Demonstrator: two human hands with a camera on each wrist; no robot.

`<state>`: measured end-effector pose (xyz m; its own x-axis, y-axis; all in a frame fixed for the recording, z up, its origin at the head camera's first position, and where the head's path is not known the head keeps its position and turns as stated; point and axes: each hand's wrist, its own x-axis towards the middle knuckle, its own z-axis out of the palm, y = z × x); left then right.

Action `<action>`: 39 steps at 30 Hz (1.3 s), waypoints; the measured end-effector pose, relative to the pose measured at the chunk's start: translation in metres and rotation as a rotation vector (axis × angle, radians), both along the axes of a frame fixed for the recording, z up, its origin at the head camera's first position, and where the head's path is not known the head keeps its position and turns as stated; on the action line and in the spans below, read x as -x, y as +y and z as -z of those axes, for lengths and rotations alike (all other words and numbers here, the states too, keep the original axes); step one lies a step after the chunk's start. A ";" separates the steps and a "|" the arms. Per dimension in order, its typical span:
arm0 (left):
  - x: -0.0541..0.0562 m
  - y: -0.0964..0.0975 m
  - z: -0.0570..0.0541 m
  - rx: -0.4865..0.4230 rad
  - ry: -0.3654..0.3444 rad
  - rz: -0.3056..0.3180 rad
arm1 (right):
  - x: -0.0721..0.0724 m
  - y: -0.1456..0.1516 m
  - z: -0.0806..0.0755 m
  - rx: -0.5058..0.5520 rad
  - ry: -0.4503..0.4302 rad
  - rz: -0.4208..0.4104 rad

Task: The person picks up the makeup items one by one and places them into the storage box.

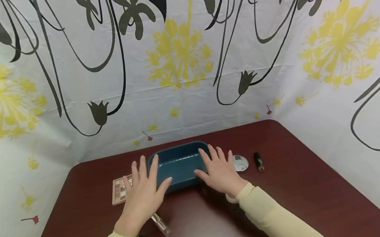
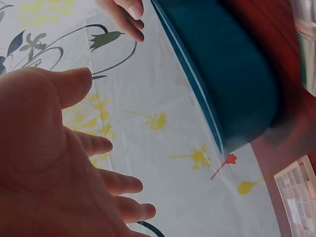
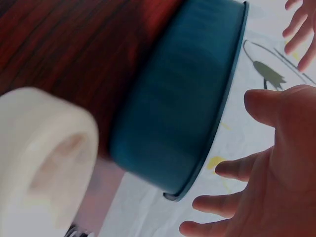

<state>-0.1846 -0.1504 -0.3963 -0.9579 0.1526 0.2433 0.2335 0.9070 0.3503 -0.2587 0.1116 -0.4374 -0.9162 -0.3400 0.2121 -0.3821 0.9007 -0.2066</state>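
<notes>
A teal rectangular tray [image 1: 178, 168] lies on the table in the head view, its inside bare. My left hand [image 1: 142, 197] hovers over its left end with fingers spread, and my right hand [image 1: 220, 172] is spread the same way by the right end. Both wrist views show the palms apart from the tray wall [image 2: 232, 74], holding nothing. Partly behind the left hand is a makeup palette [image 1: 118, 192] with small pans. Below that hand lies a clear cosmetic tube [image 1: 161, 226]. Under the right wrist sits a white round object [image 3: 42, 111], mostly covered in the head view.
Right of the tray lie a round mirror [image 1: 241, 163] and a small black cosmetic tube [image 1: 258, 161]. Something dark, partly hidden, is beneath the right sleeve [image 1: 265, 207]. A flower-printed white curtain [image 1: 182, 111] encloses the dark red table [image 1: 304, 183] at the back and sides.
</notes>
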 end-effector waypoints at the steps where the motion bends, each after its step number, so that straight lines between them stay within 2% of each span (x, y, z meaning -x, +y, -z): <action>1: 0.000 -0.002 0.001 -0.007 -0.013 0.000 | 0.001 0.001 0.002 0.006 -0.006 0.003; 5: 0.002 -0.009 0.004 -0.021 -0.045 -0.007 | 0.006 0.007 0.008 0.013 -0.013 0.023; 16: 0.004 -0.028 0.015 0.022 -0.002 -0.021 | 0.014 0.022 0.020 0.032 -0.025 0.050; 19: 0.004 -0.030 0.017 0.026 -0.002 -0.025 | 0.016 0.022 0.021 0.037 -0.024 0.045; 25: 0.003 -0.038 0.026 0.045 -0.048 -0.049 | 0.019 0.022 0.024 0.036 -0.051 0.032; 33: 0.003 -0.057 0.033 0.065 -0.003 -0.041 | 0.026 0.023 0.026 0.044 -0.025 0.002; 39: 0.003 -0.068 0.041 0.087 -0.034 -0.047 | 0.022 0.023 0.029 0.055 -0.040 0.008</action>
